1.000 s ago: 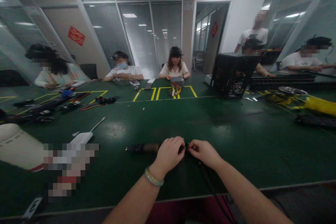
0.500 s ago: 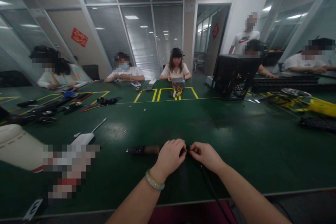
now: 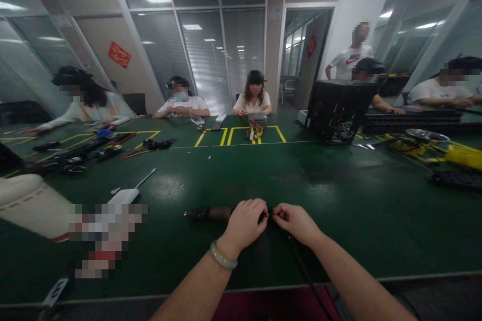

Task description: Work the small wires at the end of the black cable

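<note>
A dark, pen-shaped electric screwdriver (image 3: 216, 213) lies along the green table, its metal tip pointing left. My left hand (image 3: 246, 220) is closed over its rear end, covering that part. Just to the right, my right hand (image 3: 293, 220) pinches the small plug end of a black cable (image 3: 301, 263), close against the tool's rear. Fingers hide most of the joint, so I cannot tell whether plug and tool are connected. From there the cable runs down over the table's near edge.
A white container (image 3: 33, 205) and a white power strip (image 3: 122, 198) lie at left. Dark parts with wires (image 3: 158, 144) sit beyond them. A black computer case (image 3: 337, 110) stands at back right, near yellow parts (image 3: 465, 154). Several people work around the table's far side.
My hands keep almost the same pose at the screwdriver's rear. The view has shifted slightly. At far left a co-worker's arm has stretched out across the table.
</note>
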`<move>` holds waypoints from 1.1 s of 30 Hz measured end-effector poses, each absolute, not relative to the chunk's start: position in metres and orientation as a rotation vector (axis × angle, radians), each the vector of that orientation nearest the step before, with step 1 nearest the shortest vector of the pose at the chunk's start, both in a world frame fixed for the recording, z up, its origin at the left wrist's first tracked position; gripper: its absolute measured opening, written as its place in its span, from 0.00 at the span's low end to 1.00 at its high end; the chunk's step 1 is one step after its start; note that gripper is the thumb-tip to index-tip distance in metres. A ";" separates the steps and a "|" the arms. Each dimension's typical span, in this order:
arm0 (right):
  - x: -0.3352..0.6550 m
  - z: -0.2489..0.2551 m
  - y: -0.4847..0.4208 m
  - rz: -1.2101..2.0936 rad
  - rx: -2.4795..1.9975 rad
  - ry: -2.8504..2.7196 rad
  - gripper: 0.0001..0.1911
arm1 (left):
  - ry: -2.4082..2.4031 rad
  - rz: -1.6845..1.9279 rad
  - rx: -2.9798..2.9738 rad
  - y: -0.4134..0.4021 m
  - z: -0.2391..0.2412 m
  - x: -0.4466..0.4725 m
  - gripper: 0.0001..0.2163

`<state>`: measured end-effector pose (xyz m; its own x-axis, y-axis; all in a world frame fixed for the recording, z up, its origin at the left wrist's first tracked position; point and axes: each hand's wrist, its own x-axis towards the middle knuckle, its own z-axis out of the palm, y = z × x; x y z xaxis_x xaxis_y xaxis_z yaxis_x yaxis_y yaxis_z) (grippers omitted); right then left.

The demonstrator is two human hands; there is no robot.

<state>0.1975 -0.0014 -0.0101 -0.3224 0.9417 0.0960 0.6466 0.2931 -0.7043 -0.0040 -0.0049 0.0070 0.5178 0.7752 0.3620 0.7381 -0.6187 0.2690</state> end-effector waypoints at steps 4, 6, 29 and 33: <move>0.197 -0.010 -0.001 0.779 -1.403 -2.061 0.06 | 1.329 0.702 2.666 -0.005 0.007 -0.004 0.06; 0.198 -0.009 -0.001 0.782 -1.408 -2.067 0.06 | 1.324 0.706 2.661 -0.005 0.008 -0.004 0.06; 0.198 -0.010 -0.002 0.772 -1.433 -2.068 0.07 | 1.299 0.702 2.666 -0.005 0.008 -0.004 0.07; 0.198 -0.011 -0.001 0.770 -1.437 -2.065 0.07 | 1.317 0.725 2.636 -0.004 0.005 -0.004 0.08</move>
<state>0.1979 -0.0014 -0.0112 -0.3141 0.9457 0.0838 0.6598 0.2809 -0.6969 -0.0041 -0.0038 0.0054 0.5106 0.7773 0.3676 0.7263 -0.6187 0.2995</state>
